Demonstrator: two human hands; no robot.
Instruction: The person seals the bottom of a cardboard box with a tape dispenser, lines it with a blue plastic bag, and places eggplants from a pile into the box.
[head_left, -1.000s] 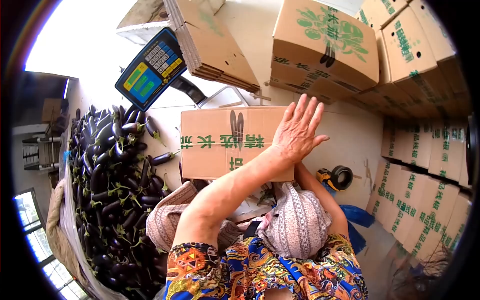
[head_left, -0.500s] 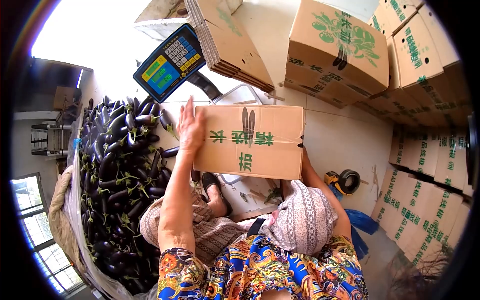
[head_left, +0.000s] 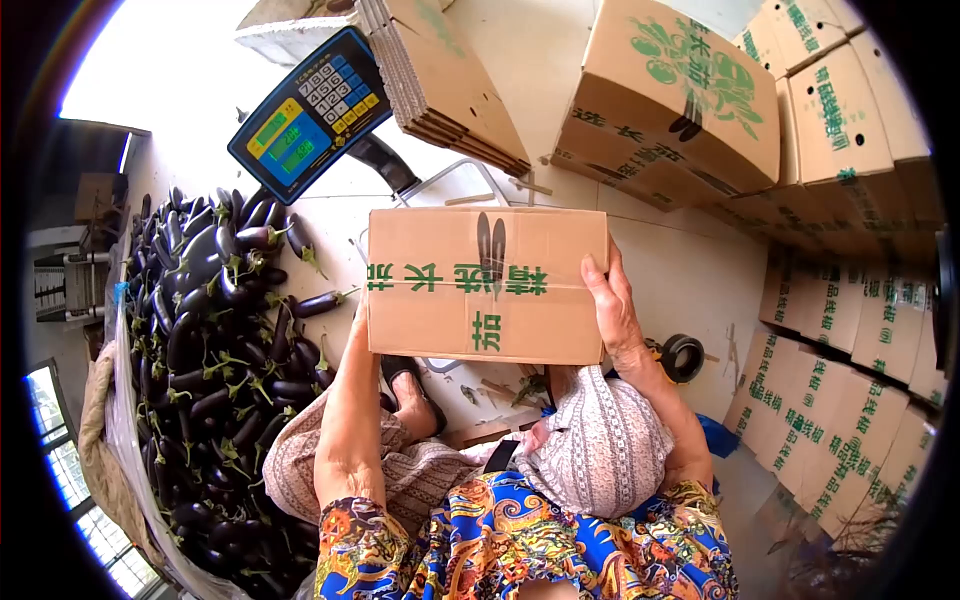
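A big heap of eggplants [head_left: 210, 370] lies on the left. Stacked cartons [head_left: 800, 150] fill the right. A closed box [head_left: 487, 285] sits in the middle, below the scale [head_left: 305, 112]. The right hand [head_left: 612, 305] grips its right edge, fingers curled around it. The left hand [head_left: 358, 322] is behind its left edge; its fingers are hidden.

One box held, one scale, too many eggplants to count.
Two hands [head_left: 615, 305] held one box [head_left: 487, 285]; one scale [head_left: 307, 112], one tape roll [head_left: 683, 357] and one big eggplant pile [head_left: 210, 350] sat nearby.
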